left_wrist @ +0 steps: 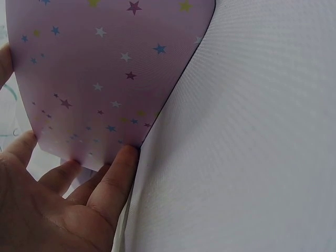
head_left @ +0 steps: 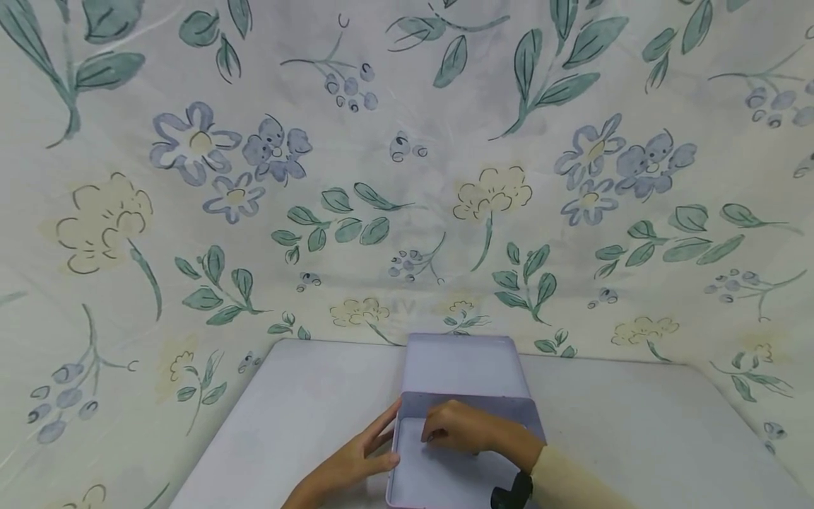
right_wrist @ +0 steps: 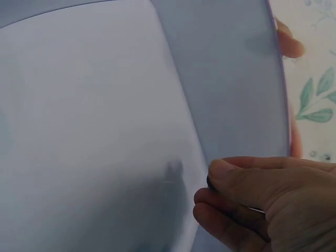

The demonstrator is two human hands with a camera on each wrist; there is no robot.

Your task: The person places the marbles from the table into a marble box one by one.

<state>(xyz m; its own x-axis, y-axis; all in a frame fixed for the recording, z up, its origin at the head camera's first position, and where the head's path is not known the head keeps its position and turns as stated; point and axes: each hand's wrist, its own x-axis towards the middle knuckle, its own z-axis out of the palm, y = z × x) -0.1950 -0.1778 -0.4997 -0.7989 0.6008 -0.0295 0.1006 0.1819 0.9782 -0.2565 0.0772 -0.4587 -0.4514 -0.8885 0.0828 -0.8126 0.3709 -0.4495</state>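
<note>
Firstly, at left: left hand (head_left: 352, 459), fingers extended against the outer left wall of the box, gripping nothing. Next, box (head_left: 416, 477), open-topped, on the tabletop (head_left: 305, 385); lid (head_left: 466, 364) behind it, opened back. Inside the box, near its left wall: dark item (right_wrist: 210, 182), small, kind not discernible, pinched between thumb and finger of the right hand (head_left: 461, 428). Step in hand, as judged: placing or picking up the item, left hand steadying. Next move probably calls for fine fingertip control, box unmoving.
</note>
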